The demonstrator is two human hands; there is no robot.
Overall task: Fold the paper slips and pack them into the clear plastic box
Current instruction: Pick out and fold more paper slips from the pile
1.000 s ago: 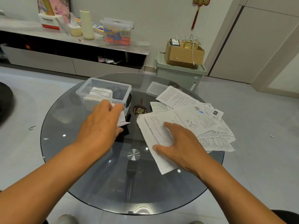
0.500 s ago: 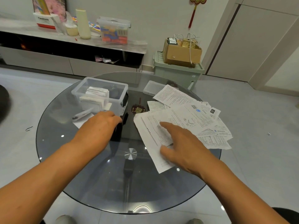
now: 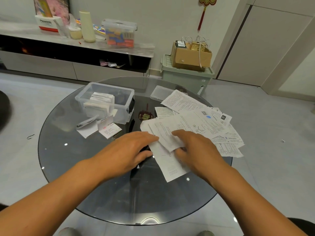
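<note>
Both hands sit at the centre of the frame on a round dark glass worktop (image 3: 71, 160). The left hand (image 3: 129, 149) lies palm down with fingers nearly straight, its grip released, fingertips touching the left edge of a long white paper slip (image 3: 167, 160) that runs toward the lower middle of the frame. The right hand (image 3: 196, 149) has its fingers curled over the same slip, the thumb tucked under a lifted fold, so its grip is grasping the paper slip.

To the right of the hands, a loose pile of printed slips (image 3: 204, 121) spreads toward the right rim of the worktop. In the upper left part of the worktop stands the clear plastic box (image 3: 125, 106), open, with folded slips (image 3: 101, 103) stacked upright in its left half. Just in front of the box lie two folded slips (image 3: 100, 127), side by side, outside it. A clear lid (image 3: 160, 93) rests flat behind the pile, partly under it.

In the upper right of the frame a cardboard box (image 3: 189, 57) sits on a pale green bin (image 3: 185, 79)
</note>
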